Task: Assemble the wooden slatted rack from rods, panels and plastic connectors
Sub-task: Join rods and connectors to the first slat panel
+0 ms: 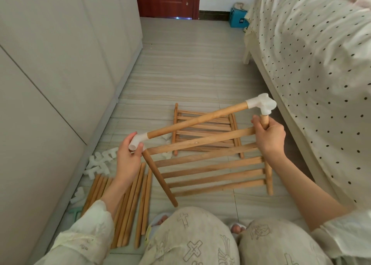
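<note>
The slatted panel (210, 164) was pale wood, flat slats running between two round side rails, and it was held up off the tiled floor (190, 64), tilted, above the person's knees. A wooden rod (197, 120) ran above the panel's upper edge, capped at each end with a white plastic connector: one at the panel's upper left corner (137, 142), not seated on the left rail, whose top end stood bare just beside it, and one at the upper right corner (262, 104), where the right rail's top went up into it. The left hand (128, 156) curled its fingers round the left connector, hiding much of it, and the right hand (270, 136) gripped the right rail just below the right connector, covering the ends of the upper slats. Whether the rail was pushed fully home in that connector could not be told. Beyond the panel a second slatted panel (204, 132) lay flat on the floor, partly screened by the held one. Left of the held panel, loose rods (128, 204) lay side by side, some covered by the left forearm, and spare white connectors (100, 162) were heaped farther left against the cabinet (50, 74), their shapes hard to separate. Right of the panel stood a bed with a dotted sheet (311, 64).
</note>
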The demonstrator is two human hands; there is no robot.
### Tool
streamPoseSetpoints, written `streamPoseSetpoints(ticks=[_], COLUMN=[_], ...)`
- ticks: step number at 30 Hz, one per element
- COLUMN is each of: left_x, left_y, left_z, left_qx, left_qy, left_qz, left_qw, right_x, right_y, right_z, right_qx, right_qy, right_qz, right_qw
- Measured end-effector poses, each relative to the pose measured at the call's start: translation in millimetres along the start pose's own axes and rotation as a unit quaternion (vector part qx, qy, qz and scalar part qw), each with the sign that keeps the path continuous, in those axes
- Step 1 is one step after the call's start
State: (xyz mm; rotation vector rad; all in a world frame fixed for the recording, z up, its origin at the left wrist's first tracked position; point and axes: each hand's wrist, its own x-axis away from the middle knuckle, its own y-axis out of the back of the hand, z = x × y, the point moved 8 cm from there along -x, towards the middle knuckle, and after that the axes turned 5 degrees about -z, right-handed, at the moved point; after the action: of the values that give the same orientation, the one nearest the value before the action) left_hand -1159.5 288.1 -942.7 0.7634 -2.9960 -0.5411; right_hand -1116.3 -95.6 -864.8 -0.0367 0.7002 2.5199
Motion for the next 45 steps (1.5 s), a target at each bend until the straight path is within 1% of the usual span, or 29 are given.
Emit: streamPoseSetpoints(ticks=[3, 7, 9, 12, 15, 18, 22, 23, 25, 27, 28, 30, 32, 33, 34, 35, 37, 39, 40, 43, 45], left_x=[3, 5, 7, 21, 36, 43, 44, 44, 44, 44, 43, 44, 46, 47, 47, 47, 45, 44, 45, 59, 67], left_y=[0, -3, -8, -22, -34, -42, -44, -45, -45, -48, -52, -63, -76, -81, -85, -87, -91, -92, -93, -98, -100], left_z=[-5, -12, -9, 0, 8, 17, 26, 26, 26, 20, 16, 5, -9, -15, -20, -23, -25, -22, -20, -21, -28], left_qx=[-0.029, -0.088, -0.143, -0.224, -0.241, -0.250, -0.253, -0.251, -0.245, -0.230, -0.226, -0.237, -0.254, -0.261, -0.267, -0.270, -0.259, -0.237, -0.215, -0.101, -0.043], left_qy=[-0.012, -0.029, -0.041, -0.042, -0.046, -0.016, 0.021, 0.030, 0.055, 0.082, 0.096, 0.114, 0.120, 0.121, 0.124, 0.129, 0.151, 0.193, 0.223, 0.309, 0.337], left_qz=[0.007, 0.023, 0.059, 0.124, 0.155, 0.180, 0.183, 0.185, 0.192, 0.198, 0.202, 0.218, 0.227, 0.226, 0.223, 0.220, 0.214, 0.206, 0.202, 0.211, 0.217], left_qw=[0.999, 0.995, 0.987, 0.966, 0.957, 0.951, 0.950, 0.950, 0.949, 0.949, 0.948, 0.940, 0.932, 0.931, 0.929, 0.928, 0.930, 0.930, 0.929, 0.922, 0.915], right_x=[3, 3, -1, -9, -19, -31, -33, -30, -19, 2, 17, 57, 102, 118, 129, 135, 138, 138, 139, 137, 131], right_y=[-1, -1, -1, -4, -13, -27, -43, -47, -54, -69, -81, -109, -127, -130, -131, -131, -126, -122, -122, -118, -108], right_z=[-13, -11, 0, 22, 39, 33, 8, 5, 4, 4, 3, -1, -7, -11, -15, -18, -19, -19, -18, -16, -8], right_qx=[-0.011, -0.026, -0.003, 0.060, 0.132, 0.195, 0.202, 0.204, 0.221, 0.258, 0.277, 0.288, 0.284, 0.284, 0.288, 0.293, 0.303, 0.314, 0.322, 0.352, 0.369], right_qy=[-0.016, -0.010, 0.014, 0.072, 0.112, 0.095, 0.042, 0.049, 0.093, 0.151, 0.176, 0.202, 0.186, 0.172, 0.164, 0.163, 0.170, 0.189, 0.202, 0.255, 0.298], right_qz=[0.000, -0.007, -0.002, 0.010, 0.023, 0.059, 0.105, 0.110, 0.106, 0.125, 0.166, 0.311, 0.459, 0.508, 0.536, 0.547, 0.541, 0.530, 0.528, 0.500, 0.462], right_qw=[1.000, 1.000, 1.000, 0.996, 0.985, 0.974, 0.973, 0.971, 0.965, 0.946, 0.930, 0.883, 0.821, 0.795, 0.776, 0.767, 0.766, 0.765, 0.760, 0.749, 0.749])
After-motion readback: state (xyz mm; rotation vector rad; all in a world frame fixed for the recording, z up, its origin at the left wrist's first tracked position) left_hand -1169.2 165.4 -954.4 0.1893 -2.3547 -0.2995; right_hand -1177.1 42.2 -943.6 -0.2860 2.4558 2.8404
